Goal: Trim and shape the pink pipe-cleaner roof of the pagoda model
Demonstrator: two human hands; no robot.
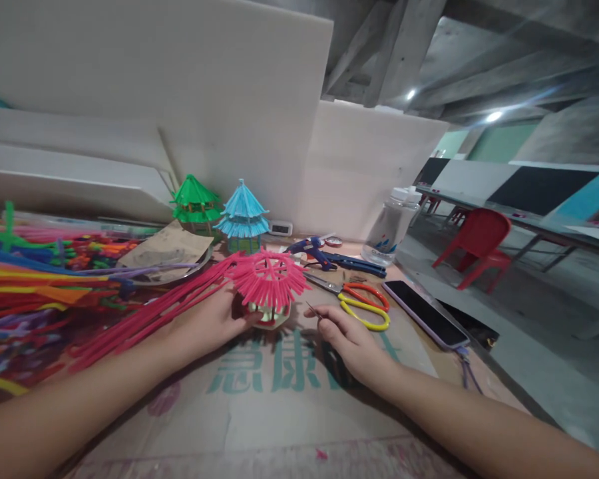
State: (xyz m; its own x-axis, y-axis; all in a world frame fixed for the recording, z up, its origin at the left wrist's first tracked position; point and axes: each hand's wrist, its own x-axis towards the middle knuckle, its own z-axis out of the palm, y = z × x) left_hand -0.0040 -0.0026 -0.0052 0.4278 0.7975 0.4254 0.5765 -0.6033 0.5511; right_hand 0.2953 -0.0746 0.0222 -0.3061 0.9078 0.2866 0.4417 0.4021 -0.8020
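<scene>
A small pavilion model (pixel 269 283) with a fringed pink roof and a pale base stands on the cardboard sheet (pixel 180 426). My left hand (pixel 219 316) grips the model's lower left side, with the thumb at its base and the other fingers partly hidden behind it. To the right of the model, my right hand (pixel 342 332) pinches a thin, dark, pointed tool (pixel 313 309), whose tip points up and left towards the model without touching it. Long pink pipe cleaners (pixel 180 303) lie behind my left forearm.
Behind stand a green pavilion (pixel 194 203) and a blue one (pixel 242 216). Scissors (pixel 364 303), a glue gun (pixel 312 249), a bottle (pixel 390 226) and a phone (pixel 426 313) lie or stand to the right. Bundled colourful pipe cleaners (pixel 40 286) cover the left side.
</scene>
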